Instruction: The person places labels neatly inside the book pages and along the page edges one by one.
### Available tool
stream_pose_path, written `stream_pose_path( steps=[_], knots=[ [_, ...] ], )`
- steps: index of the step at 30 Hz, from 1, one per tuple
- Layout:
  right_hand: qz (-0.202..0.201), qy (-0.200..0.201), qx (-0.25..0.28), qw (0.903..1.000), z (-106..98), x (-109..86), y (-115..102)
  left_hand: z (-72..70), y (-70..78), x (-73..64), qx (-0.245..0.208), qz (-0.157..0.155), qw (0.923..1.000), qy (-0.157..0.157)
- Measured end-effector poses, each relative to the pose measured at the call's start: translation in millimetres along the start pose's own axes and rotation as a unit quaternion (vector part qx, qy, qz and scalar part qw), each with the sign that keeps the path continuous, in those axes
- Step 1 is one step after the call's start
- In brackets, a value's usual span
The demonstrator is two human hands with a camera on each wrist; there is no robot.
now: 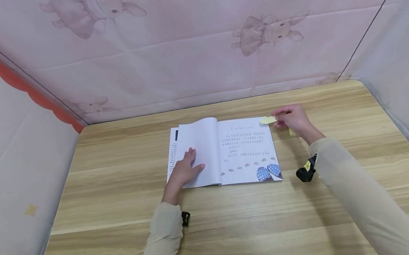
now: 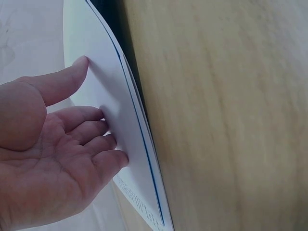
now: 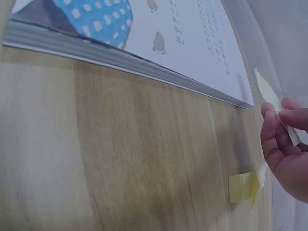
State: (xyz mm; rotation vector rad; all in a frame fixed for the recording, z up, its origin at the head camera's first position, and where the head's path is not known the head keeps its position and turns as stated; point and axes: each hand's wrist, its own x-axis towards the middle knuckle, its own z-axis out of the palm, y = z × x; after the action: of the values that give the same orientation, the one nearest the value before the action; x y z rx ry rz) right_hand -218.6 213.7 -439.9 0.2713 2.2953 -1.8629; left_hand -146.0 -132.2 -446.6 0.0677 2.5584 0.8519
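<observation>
An open book point(image 1: 246, 148) lies on the wooden table, its right page printed with text, footprints and blue checked shapes. My left hand point(image 1: 185, 169) rests on the blank left page point(image 1: 206, 144), fingertips against the paper and thumb spread, as the left wrist view also shows. At the book's upper right corner, my right hand point(image 1: 294, 120) pinches a yellow sticky note point(image 1: 267, 120) between thumb and fingers; the note overlaps the page corner in the head view. A pad of yellow sticky notes point(image 3: 237, 187) lies on the table below that hand, its top sheet curling up.
The wooden table point(image 1: 111, 171) runs back to a pink curtain point(image 1: 183, 71) with rabbit figures. Pale panels stand at the left and right sides. Each wrist carries a black camera strap point(image 1: 306, 169).
</observation>
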Motion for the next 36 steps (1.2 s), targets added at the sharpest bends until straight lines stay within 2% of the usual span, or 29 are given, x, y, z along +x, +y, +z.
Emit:
stream_pose_path(
  steps=[22, 36],
  knots=[
    [0.018, -0.004, -0.063, 0.9978, 6, 4.3, 11, 0.2, -1.0, 2.5, 0.007, -0.004, 1.0000, 0.000],
    [-0.006, -0.026, -0.108, 0.9938, 7, 4.2, 17, 1.1, -1.0, 1.2, 0.012, 0.001, 0.9999, 0.001]
  ],
)
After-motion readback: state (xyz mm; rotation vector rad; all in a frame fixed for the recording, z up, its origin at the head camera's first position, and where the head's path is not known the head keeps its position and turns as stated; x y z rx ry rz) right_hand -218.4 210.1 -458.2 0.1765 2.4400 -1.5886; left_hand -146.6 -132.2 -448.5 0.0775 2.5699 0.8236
